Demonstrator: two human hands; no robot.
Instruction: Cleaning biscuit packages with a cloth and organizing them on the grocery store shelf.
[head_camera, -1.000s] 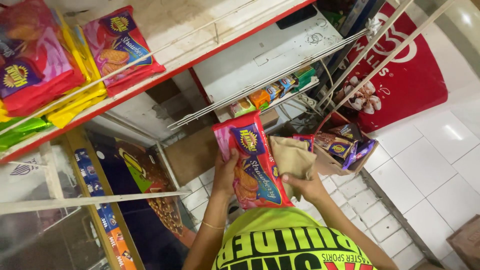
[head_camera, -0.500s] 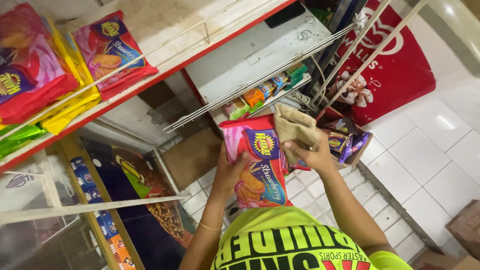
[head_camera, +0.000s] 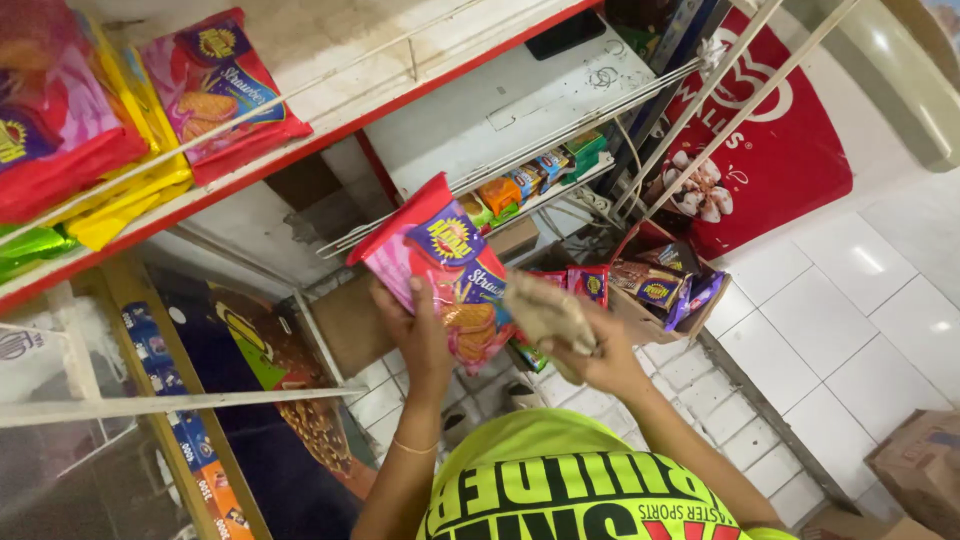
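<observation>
My left hand grips a pink and red biscuit packet from below and holds it tilted up in front of the shelves. My right hand is closed on a crumpled beige cloth, which sits just right of the packet's lower end. Behind both hands an open cardboard box on the floor holds several dark and purple snack packets.
A red-edged shelf at upper left carries more pink, red and yellow packets. A lower white shelf with wire rails holds small boxes. A red freezer stands at right, on the white tiled floor. Another carton sits at lower right.
My left hand has lifted the packet up and to the left. My right hand with the cloth has come off the packet's top and dropped to its lower right.
</observation>
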